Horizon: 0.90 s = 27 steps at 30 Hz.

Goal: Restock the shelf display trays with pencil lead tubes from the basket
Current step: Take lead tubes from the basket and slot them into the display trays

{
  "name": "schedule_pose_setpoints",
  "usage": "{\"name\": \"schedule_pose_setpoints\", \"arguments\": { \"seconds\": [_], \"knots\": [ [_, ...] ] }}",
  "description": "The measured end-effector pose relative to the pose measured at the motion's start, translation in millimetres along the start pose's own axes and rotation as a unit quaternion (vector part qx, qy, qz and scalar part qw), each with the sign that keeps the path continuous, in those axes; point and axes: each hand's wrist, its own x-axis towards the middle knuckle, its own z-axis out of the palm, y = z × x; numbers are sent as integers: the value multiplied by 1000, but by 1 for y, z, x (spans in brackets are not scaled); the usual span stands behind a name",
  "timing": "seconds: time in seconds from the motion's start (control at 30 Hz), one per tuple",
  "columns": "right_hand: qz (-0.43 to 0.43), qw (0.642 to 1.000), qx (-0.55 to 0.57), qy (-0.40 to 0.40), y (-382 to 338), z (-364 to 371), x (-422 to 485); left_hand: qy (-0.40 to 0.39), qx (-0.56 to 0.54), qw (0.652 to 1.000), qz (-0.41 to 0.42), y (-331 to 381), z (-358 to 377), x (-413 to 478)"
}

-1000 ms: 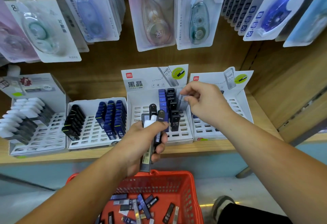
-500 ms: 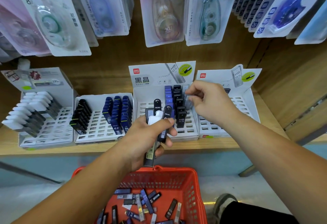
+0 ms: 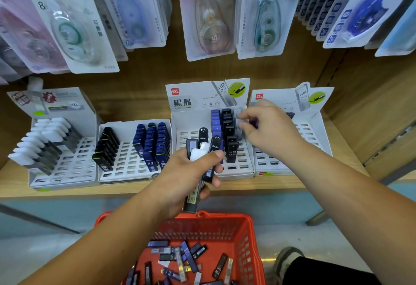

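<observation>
Your left hand (image 3: pixel 188 175) is wrapped round a bundle of tubes (image 3: pixel 213 149), held upright in front of the middle tray (image 3: pixel 238 168). Black caps and one white cap stick out above your thumb. Your fingers cover the bodies, so the tubes in that fist cannot be counted. Your right hand (image 3: pixel 272 127) hangs over that tray's rightmost column with its fingers curled, the tips at a pale tube (image 3: pixel 237 113) standing near the back. Motion blur there makes it impossible to tell whether the fingers pinch the tube or only touch it, and a dark blue sliver inside the curl is too smeared to name. The same hand and forearm hide much of the right-hand tray (image 3: pixel 315 131), so most of its stock is out of sight. Below the shelf (image 3: pixel 67 189), the red basket (image 3: pixel 225 216) is cut off by the bottom edge. Loose tubes (image 3: pixel 180 256) lie scattered on its floor, some hidden under your left arm. The print on the hanging packs (image 3: pixel 209 19) above is mostly too blurred to read.
</observation>
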Motion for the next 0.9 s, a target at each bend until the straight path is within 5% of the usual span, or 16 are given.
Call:
{"name": "schedule_pose_setpoints", "arguments": {
  "seconds": [0.1, 0.2, 0.37, 0.6, 0.83, 0.9],
  "knots": [
    [27, 996, 80, 22, -20, -15, -5, -2, 9, 1000, 16, 0, 0, -1],
    [58, 966, 237, -85, -58, -23, -17, -6, 15, 999, 36, 2, -6, -7],
    [66, 934, 287, -204, -100, -3, -32, -1, 21, 998, 53, -2, -38, -31],
    [98, 934, 298, -169, -130, 27, -36, 46, 19, 997, 51, -14, -92, -63],
    [93, 843, 483, -219, -158, 40, -50, 67, -48, 995, 49, -19, -123, -76],
    [82, 851, 470, -221, -163, 45, -55, 76, -42, 995, 41, -23, -134, -81]
  ]
}}
